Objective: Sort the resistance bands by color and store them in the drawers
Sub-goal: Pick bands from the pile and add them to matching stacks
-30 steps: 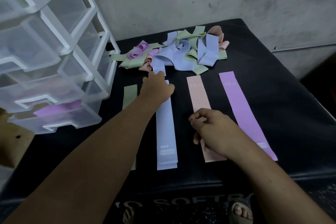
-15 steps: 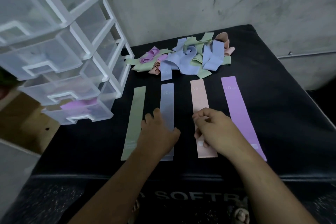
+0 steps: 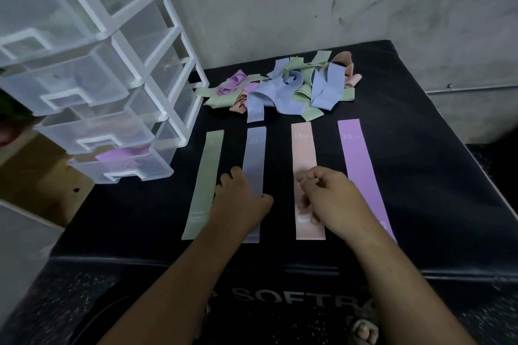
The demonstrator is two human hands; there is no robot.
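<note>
Left hand [image 3: 241, 202] flat on blue band [image 3: 254, 154]; right hand [image 3: 333, 199] curled over adjacent peach band [image 3: 304, 148], grip indeterminate.

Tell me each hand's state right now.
Left hand: open, flat on the blue band.
Right hand: fingers curled over the pink band; grip cannot be told.

1. A grey plastered wall [image 3: 308, 8] fills the back, mottled with dark stains and scuffs.
2. A thin pipe [image 3: 471, 87] runs level along the wall, low down at the right.
3. A black padded platform [image 3: 420, 176] reaches back to the wall. Its front face bears white letters, partly hidden, reading "SOFTR".
4. The floor [image 3: 42, 302] below is dark with pale speckles.
5. At the left, a brown wooden surface [image 3: 36, 190] shows, with a white panel [image 3: 19, 255] nearer the camera.
6. The light is dim and even.
</note>
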